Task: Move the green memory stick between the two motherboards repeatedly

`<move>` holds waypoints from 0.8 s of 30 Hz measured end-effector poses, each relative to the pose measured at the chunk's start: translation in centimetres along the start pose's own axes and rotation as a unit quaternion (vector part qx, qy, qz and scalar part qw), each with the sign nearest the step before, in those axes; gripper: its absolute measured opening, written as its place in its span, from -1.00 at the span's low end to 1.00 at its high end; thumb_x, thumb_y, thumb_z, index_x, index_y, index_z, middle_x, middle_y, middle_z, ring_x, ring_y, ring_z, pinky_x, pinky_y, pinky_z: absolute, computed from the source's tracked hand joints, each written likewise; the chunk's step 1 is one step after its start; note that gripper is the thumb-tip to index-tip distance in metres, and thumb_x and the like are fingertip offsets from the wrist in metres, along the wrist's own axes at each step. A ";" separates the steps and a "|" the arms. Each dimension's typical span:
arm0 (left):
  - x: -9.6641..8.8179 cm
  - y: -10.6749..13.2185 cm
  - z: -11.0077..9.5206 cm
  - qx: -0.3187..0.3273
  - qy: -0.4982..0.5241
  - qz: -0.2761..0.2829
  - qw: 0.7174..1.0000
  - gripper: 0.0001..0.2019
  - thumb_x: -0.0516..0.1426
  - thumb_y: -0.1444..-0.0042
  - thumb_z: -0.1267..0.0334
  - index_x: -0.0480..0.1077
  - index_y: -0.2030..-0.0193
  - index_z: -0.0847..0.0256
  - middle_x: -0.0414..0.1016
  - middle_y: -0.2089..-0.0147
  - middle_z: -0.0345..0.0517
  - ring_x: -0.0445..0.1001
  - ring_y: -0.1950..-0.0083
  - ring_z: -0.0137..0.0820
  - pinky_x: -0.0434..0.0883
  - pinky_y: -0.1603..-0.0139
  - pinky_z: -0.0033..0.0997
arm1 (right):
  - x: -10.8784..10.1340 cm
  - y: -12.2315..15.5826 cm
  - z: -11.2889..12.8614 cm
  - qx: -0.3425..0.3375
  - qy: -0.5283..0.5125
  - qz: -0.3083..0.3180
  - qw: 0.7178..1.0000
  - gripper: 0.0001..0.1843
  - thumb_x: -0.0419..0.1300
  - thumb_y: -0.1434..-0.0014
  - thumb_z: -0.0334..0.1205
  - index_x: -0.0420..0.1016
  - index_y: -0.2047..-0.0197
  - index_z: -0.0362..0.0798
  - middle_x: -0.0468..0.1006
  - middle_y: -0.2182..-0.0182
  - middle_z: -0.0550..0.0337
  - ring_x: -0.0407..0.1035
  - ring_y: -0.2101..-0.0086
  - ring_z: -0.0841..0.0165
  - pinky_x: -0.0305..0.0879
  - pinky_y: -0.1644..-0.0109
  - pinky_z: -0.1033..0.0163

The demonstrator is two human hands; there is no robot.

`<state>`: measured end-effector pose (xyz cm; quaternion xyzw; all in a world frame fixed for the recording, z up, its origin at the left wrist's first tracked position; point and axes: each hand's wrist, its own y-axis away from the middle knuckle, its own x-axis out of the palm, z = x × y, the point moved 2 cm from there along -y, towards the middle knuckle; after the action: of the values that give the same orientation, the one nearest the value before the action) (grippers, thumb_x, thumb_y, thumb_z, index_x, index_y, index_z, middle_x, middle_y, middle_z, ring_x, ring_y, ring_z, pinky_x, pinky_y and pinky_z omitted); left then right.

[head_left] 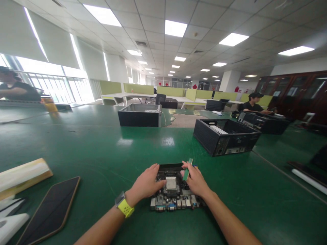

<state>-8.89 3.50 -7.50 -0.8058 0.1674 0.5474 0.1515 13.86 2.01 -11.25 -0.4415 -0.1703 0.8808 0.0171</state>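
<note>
A computer motherboard (167, 198) lies flat on the green table before me, its row of ports facing my body. In its middle sits a square silver processor (171, 183). My left hand (146, 183), with a yellow-strapped watch on the wrist, grips the board's left side; its thumb reaches toward the processor. Over the board's right side, my right hand (195, 180) holds a green memory stick (188, 169) between its fingers, tilted and raised above the board. The hand covers part of the board there.
Open black computer cases stand farther off, one ahead (139, 119), one to the right (224, 136), another case (264, 121) behind it. A tablet-like dark slab (51, 211) and a long box (25, 177) lie left. Two people sit at the far left and right.
</note>
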 end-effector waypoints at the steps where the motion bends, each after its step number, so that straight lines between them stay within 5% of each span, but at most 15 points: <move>1: 0.0 0.0 -0.1 -0.001 -0.002 -0.002 1.000 -0.32 -0.02 0.01 -0.11 0.12 -0.21 0.23 0.10 -0.28 0.06 0.12 -0.26 -0.19 0.10 -0.25 -0.24 | 0.0 0.0 0.0 0.001 0.000 -0.001 1.000 -0.70 -0.05 -0.19 -0.03 0.26 0.06 0.05 0.27 -0.14 0.08 0.15 -0.11 0.22 -0.10 -0.17 -0.07; 13: -0.8 0.4 -1.0 -0.029 -0.015 0.005 0.999 -0.30 -0.01 0.01 -0.10 0.09 -0.24 0.25 -0.02 -0.32 0.13 0.04 -0.29 -0.12 0.11 -0.23 -0.15 | 0.1 0.1 0.1 0.013 0.016 -0.005 1.000 -0.71 -0.03 -0.18 -0.04 0.27 0.07 0.06 0.32 -0.10 0.14 0.19 -0.07 0.20 -0.05 -0.15 -0.03; 16: -0.9 1.6 -3.5 0.038 -0.018 -0.033 0.999 -0.37 0.00 -0.01 -0.09 0.16 -0.20 0.15 0.06 -0.30 0.04 -0.01 -0.30 -0.10 -0.02 -0.27 -0.06 | 0.2 0.0 0.0 0.019 0.008 -0.020 1.000 -0.70 -0.02 -0.17 -0.03 0.28 0.07 0.05 0.34 -0.08 0.11 0.21 -0.05 0.20 0.00 -0.13 0.01; 20: 0.8 3.6 -8.0 0.158 0.029 0.030 0.986 -0.43 0.00 -0.01 -0.14 0.18 -0.16 -0.04 0.18 -0.24 -0.12 0.06 -0.26 -0.12 -0.04 -0.27 0.00 | 0.4 -0.2 -0.2 0.026 0.002 -0.042 0.999 -0.65 0.00 -0.15 0.00 0.30 0.07 0.01 0.37 -0.05 0.04 0.23 -0.04 0.20 0.06 -0.11 0.06; 24: 2.9 3.8 -10.5 0.139 0.008 0.086 0.987 -0.38 0.04 0.05 -0.16 0.20 -0.14 0.05 0.22 -0.20 -0.01 0.13 -0.20 -0.02 0.09 -0.17 0.10 | 0.4 -0.2 -0.2 0.041 -0.026 -0.065 0.997 -0.66 0.01 -0.14 -0.01 0.34 0.10 -0.02 0.40 0.00 0.02 0.27 -0.01 0.22 0.13 -0.06 0.11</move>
<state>-0.79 -4.75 -6.70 -0.7643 0.3116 0.5231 0.2126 13.73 2.35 -11.57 -0.4054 -0.1630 0.8952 0.0882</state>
